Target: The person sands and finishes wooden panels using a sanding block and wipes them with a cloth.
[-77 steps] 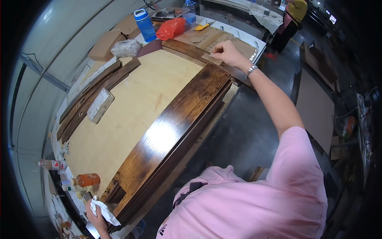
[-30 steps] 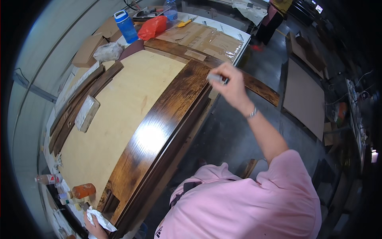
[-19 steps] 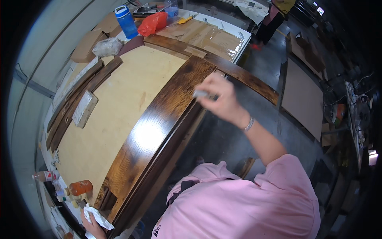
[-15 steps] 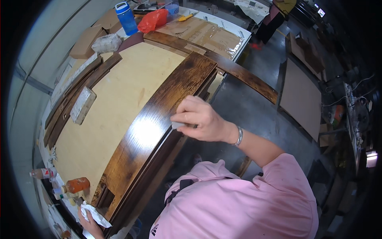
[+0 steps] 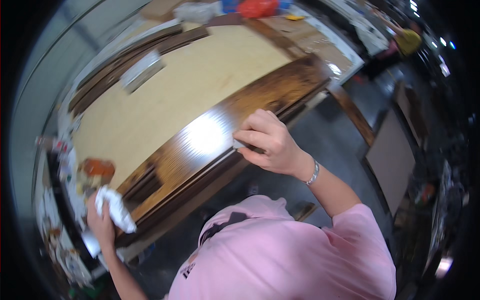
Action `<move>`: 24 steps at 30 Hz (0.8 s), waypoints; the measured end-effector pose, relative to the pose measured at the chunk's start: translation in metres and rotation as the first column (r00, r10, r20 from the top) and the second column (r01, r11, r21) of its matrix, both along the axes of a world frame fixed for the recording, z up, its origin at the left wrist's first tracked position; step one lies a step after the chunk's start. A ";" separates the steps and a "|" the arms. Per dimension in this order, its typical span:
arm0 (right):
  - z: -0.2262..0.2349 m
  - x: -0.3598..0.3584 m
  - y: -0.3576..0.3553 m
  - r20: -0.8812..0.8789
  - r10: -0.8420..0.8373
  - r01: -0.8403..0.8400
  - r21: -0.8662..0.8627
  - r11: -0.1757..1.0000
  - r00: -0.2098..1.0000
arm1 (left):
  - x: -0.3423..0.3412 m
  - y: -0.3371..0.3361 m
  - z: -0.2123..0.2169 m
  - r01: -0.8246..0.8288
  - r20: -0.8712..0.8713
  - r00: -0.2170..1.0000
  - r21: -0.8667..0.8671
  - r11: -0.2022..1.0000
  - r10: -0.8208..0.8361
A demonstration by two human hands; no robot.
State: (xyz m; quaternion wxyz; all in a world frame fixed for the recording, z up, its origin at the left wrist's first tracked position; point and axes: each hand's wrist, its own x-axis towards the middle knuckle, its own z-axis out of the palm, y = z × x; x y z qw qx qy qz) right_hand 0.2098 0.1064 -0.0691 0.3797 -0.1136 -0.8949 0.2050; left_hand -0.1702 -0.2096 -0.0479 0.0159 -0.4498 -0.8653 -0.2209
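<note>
A glossy brown wood-grain board [image 5: 280, 86] lies on a stack of dark boards, with a notch at its left end. Over its near long edge my right hand [image 5: 267, 142] is closed, pinching a small greyish-white piece [image 5: 237, 144] between thumb and fingers. That piece touches or almost touches the edge; its kind is mostly hidden by the fingers. My left hand [image 5: 101, 224] grips a crumpled white cloth [image 5: 116, 210] beside the notched left end of the board. Just beyond the cloth stands a bottle of orange liquid [image 5: 98, 169], blurred.
Behind the board spreads a pale wooden panel [image 5: 200, 80]. Dark wood strips [image 5: 130, 57] and a whitish wrapped block [image 5: 141, 72] lie on it. A red plastic bag [image 5: 257, 7] sits at the back. Large flat panels [image 5: 392, 160] lean at right. Another person [image 5: 407, 42] stands far right.
The whole view has turned, so the board lies flatter across it. My left hand and the cloth show more fully. My right hand keeps its pinch at the board's edge.
</note>
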 end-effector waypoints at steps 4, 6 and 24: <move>0.007 -0.072 -0.070 -0.023 0.129 -0.128 0.033 0.991 0.991 | 0.008 0.003 0.009 0.021 0.039 0.999 -0.022 1.000 -0.020; 0.006 -0.108 -0.106 -0.033 0.188 -0.188 0.027 0.982 0.982 | -0.003 -0.002 0.011 0.160 0.081 0.983 0.054 0.986 -0.164; 0.010 -0.389 -0.416 0.029 0.456 -0.442 0.313 0.841 0.889 | -0.168 -0.063 0.031 0.683 0.668 0.627 -0.225 0.695 -0.400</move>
